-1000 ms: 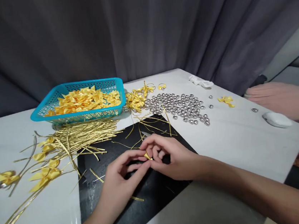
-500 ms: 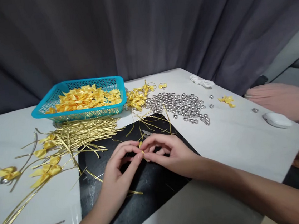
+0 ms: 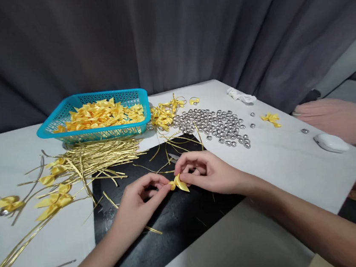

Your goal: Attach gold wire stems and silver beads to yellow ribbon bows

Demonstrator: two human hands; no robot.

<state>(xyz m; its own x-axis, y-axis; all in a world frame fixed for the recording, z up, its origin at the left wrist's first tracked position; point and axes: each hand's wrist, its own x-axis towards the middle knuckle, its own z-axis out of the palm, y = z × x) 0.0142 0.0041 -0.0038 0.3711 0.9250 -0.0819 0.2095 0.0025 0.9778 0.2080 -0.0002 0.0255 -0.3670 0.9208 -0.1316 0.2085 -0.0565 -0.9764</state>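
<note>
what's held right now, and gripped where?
A small yellow ribbon bow, pinched between both hands: left hand fingertips at its left end, right hand at its right side, above the black mat.

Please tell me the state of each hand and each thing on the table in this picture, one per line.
left hand: pinching the bow's left end.
right hand: pinching the bow's right side.
yellow bow: held between both hands, above the black mat.
blue basket: upright, full of yellow bows.
gold wires: lying in a loose pile.
silver beads: scattered on the table.
</note>
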